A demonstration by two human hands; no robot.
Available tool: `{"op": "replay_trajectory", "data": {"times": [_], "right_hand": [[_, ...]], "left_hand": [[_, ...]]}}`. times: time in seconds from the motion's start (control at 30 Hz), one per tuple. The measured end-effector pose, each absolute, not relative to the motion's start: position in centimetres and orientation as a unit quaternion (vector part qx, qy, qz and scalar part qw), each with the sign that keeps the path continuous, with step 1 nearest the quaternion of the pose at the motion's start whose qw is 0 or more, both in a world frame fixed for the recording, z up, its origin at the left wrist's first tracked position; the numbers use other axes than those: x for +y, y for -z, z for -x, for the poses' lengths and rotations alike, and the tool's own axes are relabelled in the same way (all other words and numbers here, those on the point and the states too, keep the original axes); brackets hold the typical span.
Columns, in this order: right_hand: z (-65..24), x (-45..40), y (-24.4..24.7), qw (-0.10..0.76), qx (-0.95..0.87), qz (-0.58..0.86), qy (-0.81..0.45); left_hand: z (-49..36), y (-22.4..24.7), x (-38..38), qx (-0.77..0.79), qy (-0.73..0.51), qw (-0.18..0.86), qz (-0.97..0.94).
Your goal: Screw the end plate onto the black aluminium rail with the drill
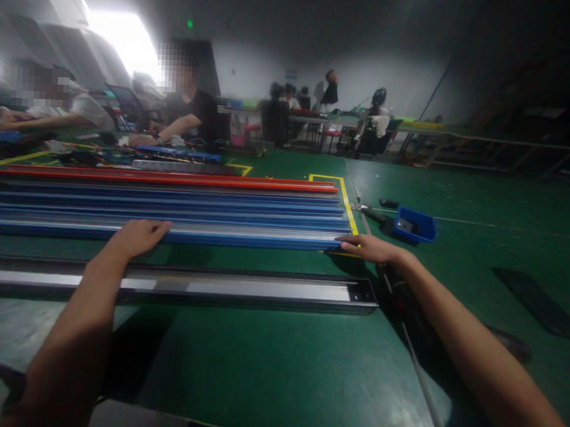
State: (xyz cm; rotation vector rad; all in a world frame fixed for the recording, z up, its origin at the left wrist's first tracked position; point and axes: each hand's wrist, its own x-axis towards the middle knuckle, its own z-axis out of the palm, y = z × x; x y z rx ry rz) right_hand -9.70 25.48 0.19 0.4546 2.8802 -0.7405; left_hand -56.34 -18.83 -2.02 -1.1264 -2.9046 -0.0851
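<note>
Several long blue rails [265, 240] lie side by side on the green table [260, 357], with red rails [267, 186] behind them. My left hand [142, 235] is closed on the nearest blue rail, left of the middle. At that rail's right end, my right hand [366, 246] grips it between thumb and fingers. Closer to me lies a black channel [263, 288] with a silvery inside, parallel to the rails and apart from both hands. My left forearm passes over it.
A blue bin [414, 225] stands right of the rails, beside a dark tool [374, 214]. Yellow tape [349, 207] marks the table near the rail ends. Wires and parts lie behind, where people sit. A dark flat object [536, 300] is at right.
</note>
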Motion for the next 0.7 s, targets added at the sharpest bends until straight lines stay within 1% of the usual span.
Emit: {"op": "replay_trajectory", "data": {"times": [0.43,0.7], "right_hand": [[9.7,25.2,-0.7,0.072,0.958,-0.147,0.237],[9.6,25.1,-1.0,0.072,0.962,-0.138,0.225]], "left_hand": [[55.9,1.5,-18.6,-0.927,-0.021,-0.02,0.373],[55.0,0.8,-18.9,-0.94,-0.039,-0.032,0.338]]}}
